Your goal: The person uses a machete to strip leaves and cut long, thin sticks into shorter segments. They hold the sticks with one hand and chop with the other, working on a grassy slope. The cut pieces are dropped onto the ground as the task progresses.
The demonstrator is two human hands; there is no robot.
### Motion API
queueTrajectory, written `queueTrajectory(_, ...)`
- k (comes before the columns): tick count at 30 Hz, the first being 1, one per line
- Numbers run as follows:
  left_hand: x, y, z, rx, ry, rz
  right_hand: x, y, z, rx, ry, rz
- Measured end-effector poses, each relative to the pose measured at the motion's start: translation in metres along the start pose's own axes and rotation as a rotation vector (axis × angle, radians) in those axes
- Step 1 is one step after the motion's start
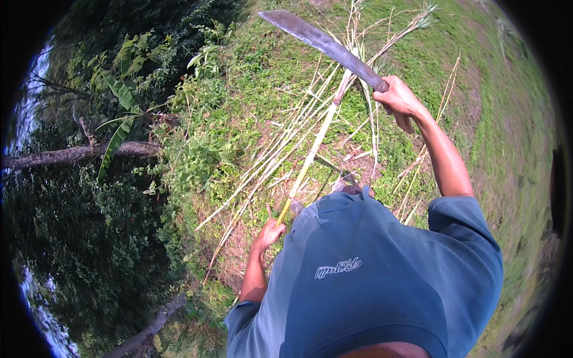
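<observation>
My right hand [396, 97] is closed round the handle of a machete [325, 45], raised at the far right with its long dark blade pointing up and to the left. Lower down on the left, my left hand [268, 234] grips the near end of a yellow-green cane stalk [311, 152]. That stalk slants away from me, and its far part passes beneath the blade in this view. Whether the blade touches it I cannot tell. Several thin cut stalks [262, 173] lie on the ground left of the held one.
Leafy cane tops [412, 27] lie on the grass at the far end. More long dry stalks [444, 95] lie beyond my right forearm. Short cut pieces [358, 156] are scattered near my feet. Dense bushes and a tree trunk [77, 154] stand on the left.
</observation>
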State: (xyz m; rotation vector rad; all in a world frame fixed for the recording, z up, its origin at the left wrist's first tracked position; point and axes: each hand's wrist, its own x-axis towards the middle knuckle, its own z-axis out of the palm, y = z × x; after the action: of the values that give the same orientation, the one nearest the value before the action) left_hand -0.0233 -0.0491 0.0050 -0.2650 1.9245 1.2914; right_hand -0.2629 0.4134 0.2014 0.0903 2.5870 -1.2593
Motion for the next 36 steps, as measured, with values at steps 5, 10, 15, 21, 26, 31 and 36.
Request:
queueTrajectory(5, 0.003, -0.024, -0.008, -0.031, -0.084, 0.000, -0.009, 0.007, 0.006, 0.113, -0.047, -0.003)
queueTrajectory(10, 0.003, -0.015, -0.009, -0.034, -0.124, -0.027, -0.008, 0.013, 0.005, 0.207, -0.040, -0.010)
queueTrajectory(15, -0.005, -0.001, -0.008, -0.054, -0.087, -0.020, -0.012, 0.007, 0.006, 0.094, -0.065, 0.008)
queueTrajectory(21, 0.002, -0.006, -0.013, -0.036, -0.139, -0.025, -0.020, 0.012, 0.023, 0.071, -0.140, 0.040)
queueTrajectory(26, 0.017, -0.030, -0.017, -0.042, -0.189, 0.031, -0.021, 0.006, 0.029, 0.049, -0.144, -0.001)
queueTrajectory(31, 0.028, -0.038, -0.018, -0.074, -0.232, 0.041, -0.025, 0.005, 0.058, 0.169, -0.132, 0.041)
queueTrajectory(36, 0.031, -0.030, -0.014, -0.303, -0.147, 0.125, -0.049, -0.003, 0.105, -0.100, -0.412, -0.259)
